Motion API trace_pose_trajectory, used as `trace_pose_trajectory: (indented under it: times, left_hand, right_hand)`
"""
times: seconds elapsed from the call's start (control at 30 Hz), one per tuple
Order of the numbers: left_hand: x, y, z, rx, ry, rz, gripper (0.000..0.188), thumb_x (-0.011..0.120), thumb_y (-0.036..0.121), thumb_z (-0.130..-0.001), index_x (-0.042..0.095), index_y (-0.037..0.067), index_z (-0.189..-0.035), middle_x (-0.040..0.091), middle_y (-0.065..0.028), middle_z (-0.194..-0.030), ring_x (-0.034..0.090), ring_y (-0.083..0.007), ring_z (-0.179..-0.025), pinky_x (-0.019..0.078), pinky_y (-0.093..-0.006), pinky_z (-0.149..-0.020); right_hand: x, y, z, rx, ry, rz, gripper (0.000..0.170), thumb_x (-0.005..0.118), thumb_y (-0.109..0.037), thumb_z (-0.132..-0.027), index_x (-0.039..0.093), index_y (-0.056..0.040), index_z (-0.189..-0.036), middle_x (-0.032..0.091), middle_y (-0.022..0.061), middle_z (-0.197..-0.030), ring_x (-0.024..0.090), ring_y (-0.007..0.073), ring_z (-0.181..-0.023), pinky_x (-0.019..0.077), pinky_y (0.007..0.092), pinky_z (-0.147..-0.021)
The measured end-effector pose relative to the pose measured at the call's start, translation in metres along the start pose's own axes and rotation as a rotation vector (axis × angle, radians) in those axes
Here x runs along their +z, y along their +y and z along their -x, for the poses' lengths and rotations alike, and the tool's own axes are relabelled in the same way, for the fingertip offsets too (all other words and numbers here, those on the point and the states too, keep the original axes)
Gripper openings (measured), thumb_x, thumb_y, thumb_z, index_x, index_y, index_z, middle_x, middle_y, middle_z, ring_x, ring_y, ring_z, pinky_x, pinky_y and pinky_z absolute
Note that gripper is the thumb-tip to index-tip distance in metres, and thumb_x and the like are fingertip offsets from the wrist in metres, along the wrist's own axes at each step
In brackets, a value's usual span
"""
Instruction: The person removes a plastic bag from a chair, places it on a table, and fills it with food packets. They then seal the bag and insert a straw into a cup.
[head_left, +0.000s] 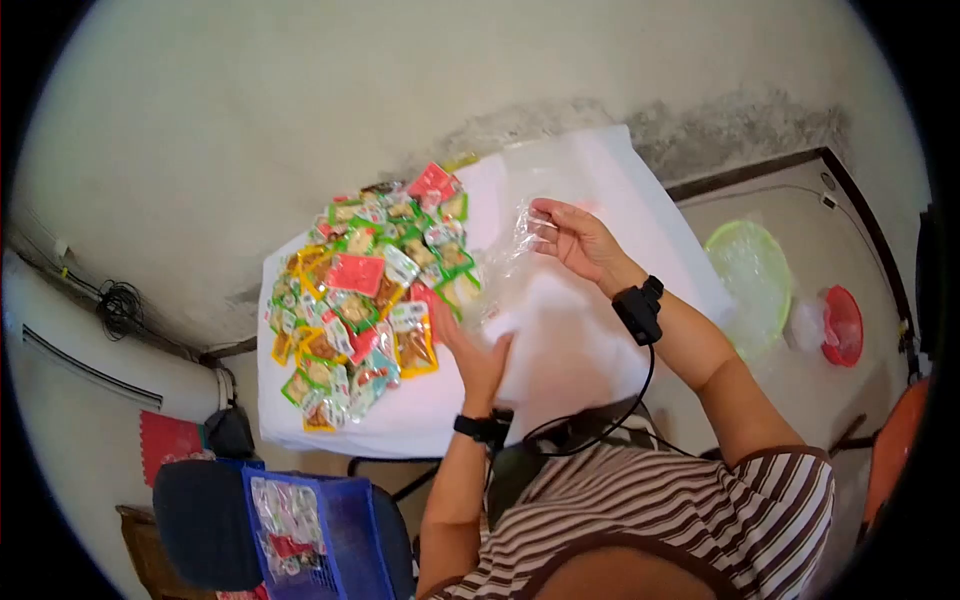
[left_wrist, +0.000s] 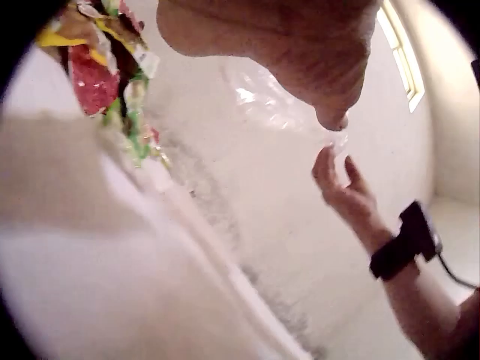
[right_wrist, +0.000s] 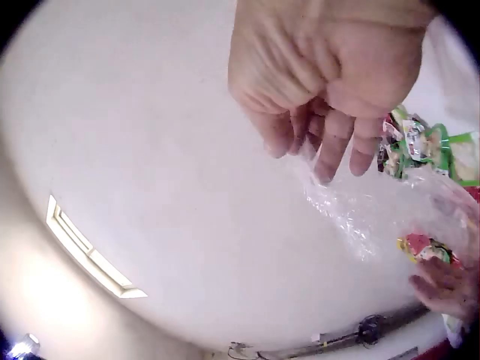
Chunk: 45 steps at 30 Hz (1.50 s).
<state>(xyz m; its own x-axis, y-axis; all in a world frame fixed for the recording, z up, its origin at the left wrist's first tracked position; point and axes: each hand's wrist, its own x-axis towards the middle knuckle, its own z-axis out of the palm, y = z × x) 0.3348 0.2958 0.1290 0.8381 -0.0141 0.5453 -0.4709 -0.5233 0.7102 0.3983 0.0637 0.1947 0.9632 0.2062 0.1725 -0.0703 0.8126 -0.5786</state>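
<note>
Blue basket (head_left: 348, 530), lower left, holds wrapped packs (head_left: 288, 520); green basin (head_left: 784, 262), right, holds clear plastic (head_left: 745, 285). Crinkled see-through bag (head_left: 508, 262) mid-frame above bench (head_left: 640, 215). Hands apart: right hand (head_left: 582, 242) pinches bag; left hand (head_left: 474, 358) open, bag contact unclear. Colourful packet pile (head_left: 355, 300) sits left.

At one o'clock the right hand (right_wrist: 330, 67) pinches clear, crinkled plastic film (right_wrist: 345, 217). Glossy green-and-white packets (right_wrist: 431, 146) lie at three, the left hand (right_wrist: 446, 289) at four, a coiled black cable (right_wrist: 371, 328) at five, a pale-framed rectangular window (right_wrist: 90, 247) at eight.
</note>
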Motion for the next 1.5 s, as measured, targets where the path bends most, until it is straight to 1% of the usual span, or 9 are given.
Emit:
trace_pose_trajectory:
  times: [0.17, 0.3, 0.4, 0.47, 0.57, 0.8, 1.0, 1.2, 1.5]
  left_hand:
    - [0.007, 0.032, 0.012, -0.041, -0.090, 0.139, 0.099, 0.078, 0.013, -0.061, 0.018, -0.001, -0.139, 0.016, -0.0250, -0.143, 0.016, -0.0381, -0.133, 0.0163, -0.0438, -0.109]
    - [0.010, 0.019, 0.031, 0.192, -0.340, -0.389, 0.059, 0.072, 0.015, -0.069, 0.047, 0.003, -0.122, 0.035, -0.0236, -0.134, 0.036, -0.0390, -0.119, 0.0314, -0.0457, -0.100]
    - [0.022, 0.010, 0.060, 0.195, -0.503, -0.420, 0.037, 0.067, 0.016, -0.074, 0.059, 0.003, -0.108, 0.045, -0.0211, -0.127, 0.047, -0.0386, -0.107, 0.0394, -0.0456, -0.092]
    - [0.027, 0.011, 0.076, 0.189, -0.468, -0.366, 0.028, 0.061, 0.019, -0.080, 0.060, 0.001, -0.102, 0.052, -0.0218, -0.120, 0.051, -0.0377, -0.102, 0.0437, -0.0426, -0.087]
    - [0.040, -0.010, 0.078, 0.052, -0.279, -0.317, 0.030, 0.055, 0.023, -0.085, 0.059, 0.000, -0.105, 0.056, -0.0227, -0.113, 0.051, -0.0361, -0.103, 0.0446, -0.0406, -0.085]
    - [0.049, -0.039, 0.015, -0.563, -0.571, -0.053, 0.049, 0.062, 0.035, -0.082, 0.055, -0.002, -0.113, 0.064, -0.0130, -0.087, 0.061, -0.0205, -0.073, 0.0487, -0.0297, -0.068]
    - [0.049, -0.050, -0.005, -0.625, -0.809, 0.198, 0.036, 0.063, 0.025, -0.083, 0.058, 0.001, -0.109, 0.060, -0.0026, -0.072, 0.053, -0.0089, -0.061, 0.0415, -0.0230, -0.054]
    - [0.040, -0.043, 0.010, -0.692, 0.036, 0.686, 0.006, 0.052, 0.012, -0.090, 0.054, 0.006, -0.087, 0.048, 0.0033, -0.062, 0.042, -0.0048, -0.052, 0.0331, -0.0200, -0.046]
    - [0.042, -0.059, 0.015, -0.435, 0.123, 0.388, 0.010, 0.054, 0.013, -0.089, 0.049, 0.006, -0.084, 0.048, 0.0012, -0.065, 0.040, -0.0050, -0.049, 0.0340, -0.0206, -0.044]
  right_hand:
    - [-0.009, 0.026, 0.062, -0.019, 0.089, -0.074, 0.028, 0.056, -0.016, -0.088, 0.055, -0.0019, -0.112, 0.059, 0.0076, -0.106, 0.058, 0.0217, -0.099, 0.0494, 0.0362, -0.080]
    - [-0.060, 0.043, 0.083, -0.016, 0.150, -0.206, 0.027, 0.056, -0.016, -0.089, 0.054, -0.0024, -0.113, 0.060, 0.0074, -0.102, 0.059, 0.0202, -0.093, 0.0493, 0.0348, -0.079]
    - [-0.102, 0.052, 0.102, -0.010, 0.343, 0.237, 0.039, 0.062, -0.026, -0.085, 0.052, 0.0000, -0.113, 0.059, 0.0084, -0.098, 0.058, 0.0204, -0.087, 0.0490, 0.0340, -0.079]
    - [-0.117, 0.054, 0.118, -0.133, 0.571, 1.268, 0.057, 0.069, -0.037, -0.077, 0.049, 0.0009, -0.115, 0.059, 0.0119, -0.093, 0.057, 0.0233, -0.083, 0.0482, 0.0343, -0.079]
    - [-0.112, 0.054, 0.138, -0.082, 0.628, 1.491, 0.074, 0.073, -0.041, -0.070, 0.044, 0.0012, -0.123, 0.057, 0.0174, -0.097, 0.057, 0.0264, -0.085, 0.0470, 0.0345, -0.081]
    - [-0.089, 0.067, 0.139, 0.074, 0.487, 1.282, 0.078, 0.071, -0.033, -0.072, 0.033, -0.0004, -0.133, 0.057, 0.0185, -0.103, 0.057, 0.0264, -0.089, 0.0457, 0.0342, -0.081]
    - [-0.096, 0.077, 0.123, -0.019, 0.282, 0.860, 0.058, 0.051, 0.003, -0.077, 0.039, -0.0065, -0.133, 0.053, 0.0049, -0.087, 0.052, 0.0119, -0.081, 0.0444, 0.0235, -0.070]
    - [-0.098, 0.069, 0.111, -0.026, 0.294, 0.833, 0.056, 0.050, 0.003, -0.080, 0.039, -0.0077, -0.133, 0.055, 0.0038, -0.087, 0.054, 0.0101, -0.076, 0.0442, 0.0231, -0.061]
    - [-0.070, 0.069, 0.111, 0.252, 0.533, 0.855, 0.039, 0.055, -0.009, -0.083, 0.048, -0.0029, -0.121, 0.059, 0.0060, -0.085, 0.057, 0.0122, -0.067, 0.0462, 0.0250, -0.053]
